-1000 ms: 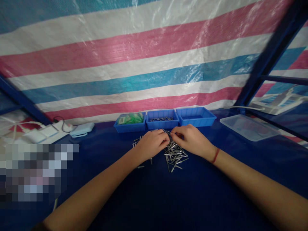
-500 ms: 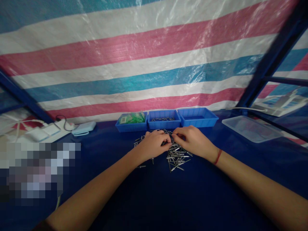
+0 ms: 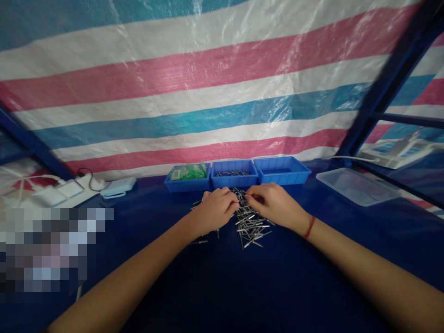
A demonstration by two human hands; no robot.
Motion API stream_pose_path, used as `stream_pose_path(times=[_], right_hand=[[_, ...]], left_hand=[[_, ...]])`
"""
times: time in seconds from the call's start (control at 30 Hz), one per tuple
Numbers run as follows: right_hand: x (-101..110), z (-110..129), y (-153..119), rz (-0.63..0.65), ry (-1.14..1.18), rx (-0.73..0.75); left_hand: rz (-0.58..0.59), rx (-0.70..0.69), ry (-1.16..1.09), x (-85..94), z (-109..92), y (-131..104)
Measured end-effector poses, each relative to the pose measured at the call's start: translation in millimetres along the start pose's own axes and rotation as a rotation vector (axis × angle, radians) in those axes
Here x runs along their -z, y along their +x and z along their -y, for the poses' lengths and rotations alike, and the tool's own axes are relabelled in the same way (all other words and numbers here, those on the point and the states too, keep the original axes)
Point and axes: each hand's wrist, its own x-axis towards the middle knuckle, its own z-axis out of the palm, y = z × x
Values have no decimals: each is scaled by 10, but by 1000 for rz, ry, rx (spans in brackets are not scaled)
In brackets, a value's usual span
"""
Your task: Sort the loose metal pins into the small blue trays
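Note:
A loose heap of silvery blind rivets (image 3: pixel 252 227) lies on the dark blue table. Over its left side is my left hand (image 3: pixel 218 207), thumb and fingertips pinched together; whatever is between them is too small to make out. My right hand (image 3: pixel 275 202), with a red cord at the wrist, hovers over the heap's upper right part. Its thumb and index finger are also pinched, and I cannot tell what they hold. The two sets of fingertips face each other a short gap apart. Some rivets are partly hidden beneath and behind my left hand.
Behind the heap stand three blue bins: one with green bags (image 3: pixel 189 172), a middle bin (image 3: pixel 234 182) with rivets in it, and a right bin (image 3: pixel 282 177). A clear plastic lid (image 3: pixel 357 185) lies at right. At left are a power strip (image 3: pixel 74 192) and a light-blue case (image 3: pixel 118 186).
My left hand has drawn slightly left, widening the gap between the fingertips, and its fingers have closed together more. My right hand stays pinched over the heap. The view has shifted a little.

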Motion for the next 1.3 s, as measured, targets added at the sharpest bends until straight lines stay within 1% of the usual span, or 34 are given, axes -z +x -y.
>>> stream_pose_path(times=[0.03, 0.1, 0.2, 0.23, 0.3, 0.4, 0.47, 0.57, 0.73, 0.87, 1.07, 1.3], right_hand=[[-5, 7, 0, -17, 4, -3], [-19, 37, 0, -56, 22, -16], [-45, 144, -10, -84, 84, -40], [-52, 196, -17, -79, 147, -58], [-62, 309, -37, -48, 360, -111], [-67, 440, -63, -40, 704, -191], [-68, 475, -70, -86, 810, -212], [-67, 471, -72, -132, 899, -224], [-46, 458, -75, -78, 923, -185], [-45, 463, -84, -125, 835, -134], [-82, 473, -108, -159, 801, -227], [-49, 501, -111, -182, 738, -130]], left_hand=[[-15, 21, -17, 30, 9, -23], [-63, 83, -136, 75, 25, -77], [-177, 154, -445, 74, 9, -169], [-234, 177, -540, 57, -13, -200], [-332, 207, -667, 16, -76, -259], [-398, 197, -704, -30, -183, -326], [-428, 179, -706, -51, -229, -350], [-445, 158, -743, -95, -239, -363], [-407, 168, -799, -183, -209, -383], [-377, 152, -769, -202, -223, -398], [-412, 168, -737, -193, -252, -395], [-441, 154, -755, -199, -268, -396]])
